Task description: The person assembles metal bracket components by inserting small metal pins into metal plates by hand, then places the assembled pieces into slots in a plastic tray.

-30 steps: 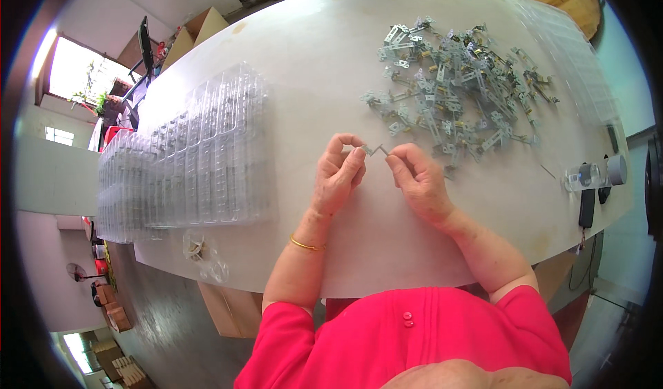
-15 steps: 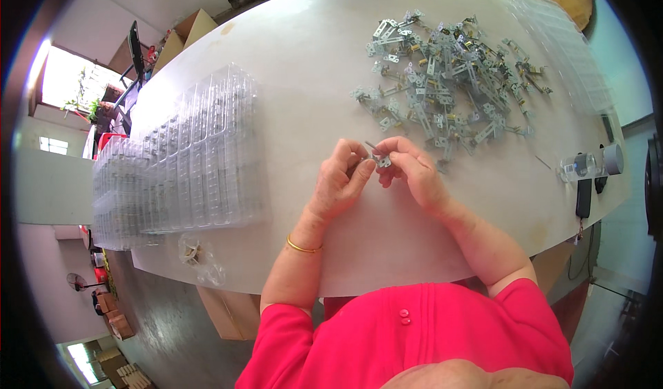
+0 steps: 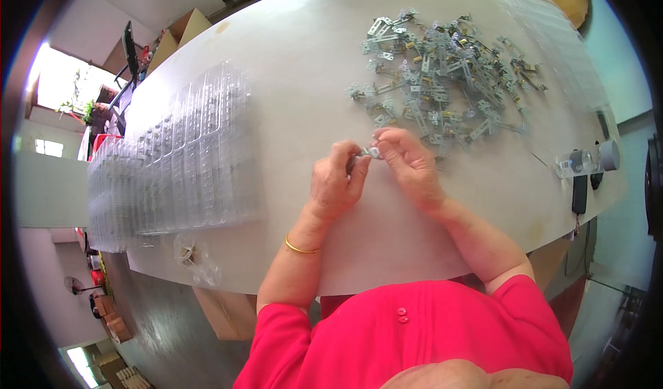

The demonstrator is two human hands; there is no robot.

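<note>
Between my two hands, over the near middle of the table, is a small silvery metal bracket [image 3: 373, 152]. My left hand [image 3: 335, 182] is closed round one end of it, with thumb and bent fingers pinching. At the other end, the thumb and forefinger of my right hand [image 3: 413, 171] close in on the bracket; its remaining fingers curl below. The fingers cover most of the piece, so its full shape is hidden. Just beyond my right hand lies a loose heap of similar metal brackets [image 3: 442, 78], some with brass-coloured parts.
Stacked clear plastic trays [image 3: 197, 154] stand on the left of the pale table [image 3: 304, 57]. More clear trays [image 3: 552, 50] lie far right. A clear bottle [image 3: 577, 164] and a black object [image 3: 579, 197] sit at the right edge, a plastic bag [image 3: 197, 258] at the near left.
My right fingers have risen slightly and shifted round the bracket, which has turned between my hands. My left hand stays nearly in place. The whole view has shifted a little.
</note>
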